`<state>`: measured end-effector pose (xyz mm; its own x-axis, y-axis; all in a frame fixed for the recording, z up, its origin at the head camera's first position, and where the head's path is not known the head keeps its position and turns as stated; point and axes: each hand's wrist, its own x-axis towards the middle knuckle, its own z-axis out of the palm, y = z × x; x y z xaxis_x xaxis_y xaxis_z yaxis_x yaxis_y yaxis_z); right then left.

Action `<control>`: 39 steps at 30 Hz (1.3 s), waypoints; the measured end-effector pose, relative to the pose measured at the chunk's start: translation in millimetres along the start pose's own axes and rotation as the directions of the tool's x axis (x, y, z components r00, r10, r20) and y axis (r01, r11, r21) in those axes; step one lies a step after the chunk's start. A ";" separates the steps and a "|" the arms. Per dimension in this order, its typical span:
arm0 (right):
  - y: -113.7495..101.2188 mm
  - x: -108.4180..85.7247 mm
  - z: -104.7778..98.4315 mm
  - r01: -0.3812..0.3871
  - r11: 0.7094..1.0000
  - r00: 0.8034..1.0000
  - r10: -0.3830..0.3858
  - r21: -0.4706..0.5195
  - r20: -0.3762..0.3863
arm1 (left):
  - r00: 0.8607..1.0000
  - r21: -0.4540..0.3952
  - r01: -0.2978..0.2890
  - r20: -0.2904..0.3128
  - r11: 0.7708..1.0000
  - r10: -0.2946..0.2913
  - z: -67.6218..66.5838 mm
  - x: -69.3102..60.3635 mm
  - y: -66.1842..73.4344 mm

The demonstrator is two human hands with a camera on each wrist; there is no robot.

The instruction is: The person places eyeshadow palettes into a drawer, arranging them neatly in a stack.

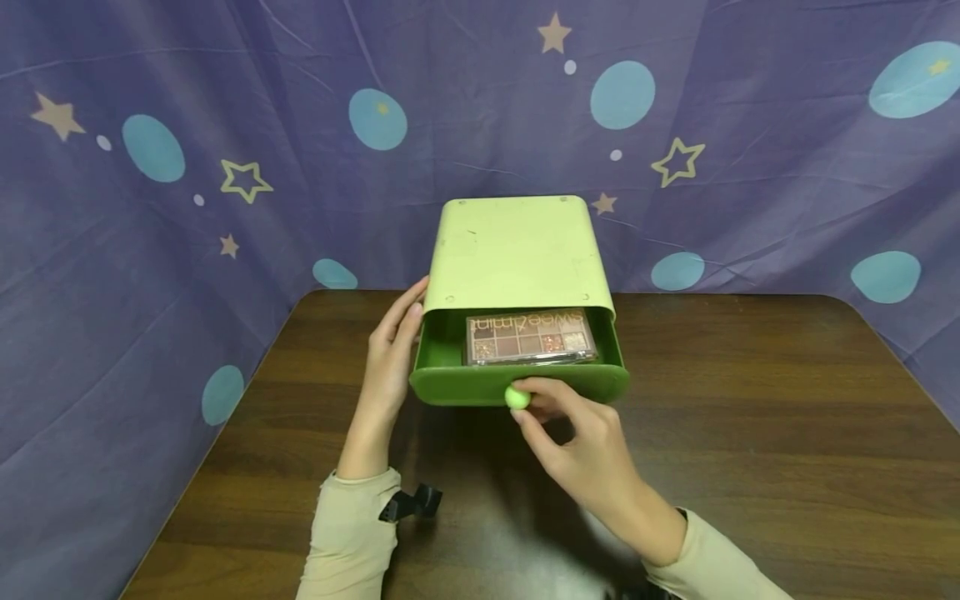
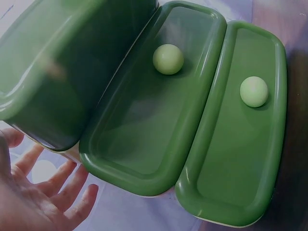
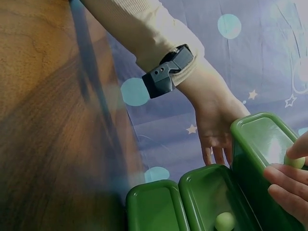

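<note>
A small drawer cabinet (image 1: 517,250) with a pale green shell stands on the table. Its top drawer (image 1: 457,386) is pulled out, and an eyeshadow palette (image 1: 528,337) lies inside under a clear lid. With thumb and forefinger my right hand (image 1: 581,442) pinches the round light-green knob (image 1: 517,397) on that drawer. My left hand (image 1: 386,367) rests against the cabinet's left side, fingers extended. In the left wrist view, the middle drawer (image 2: 139,125) and the bottom drawer (image 2: 231,144) are pushed in, each with a round knob.
The cabinet stands on a dark wooden table (image 1: 750,433). Behind and to the left hangs a purple curtain (image 1: 480,83) printed with stars and blue ovals. A black strap mount (image 1: 412,503) sticks out from the left sleeve.
</note>
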<state>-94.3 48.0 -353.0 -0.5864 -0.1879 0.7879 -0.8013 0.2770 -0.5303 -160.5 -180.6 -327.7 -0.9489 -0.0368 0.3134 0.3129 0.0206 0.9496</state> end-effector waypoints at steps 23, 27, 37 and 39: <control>16.9 16.2 6.9 -0.031 0.999 0.999 0.031 -0.011 -0.025 | 1.000 0.072 -0.006 -0.005 0.997 0.006 -1.1 1.9 -2.5; 20.5 18.8 7.9 -0.030 0.999 0.999 0.029 -0.025 -0.029 | 1.000 0.076 -0.020 0.001 0.997 0.020 -1.3 1.8 -2.0; 29.1 24.4 10.2 -0.023 0.999 0.999 0.022 -0.032 -0.032 | 0.999 0.083 -0.042 0.019 0.996 0.040 -1.1 0.9 -2.0; 30.3 25.6 10.8 -0.024 0.999 0.999 0.023 -0.032 -0.034 | 0.999 0.088 -0.032 0.018 0.996 0.031 -0.9 0.7 -1.5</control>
<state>-134.9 41.3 -352.3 -0.6006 -0.1495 0.7854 -0.7824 0.3120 -0.5389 -161.6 -181.5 -329.0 -0.9394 -0.0183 0.3423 0.3384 0.1098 0.9346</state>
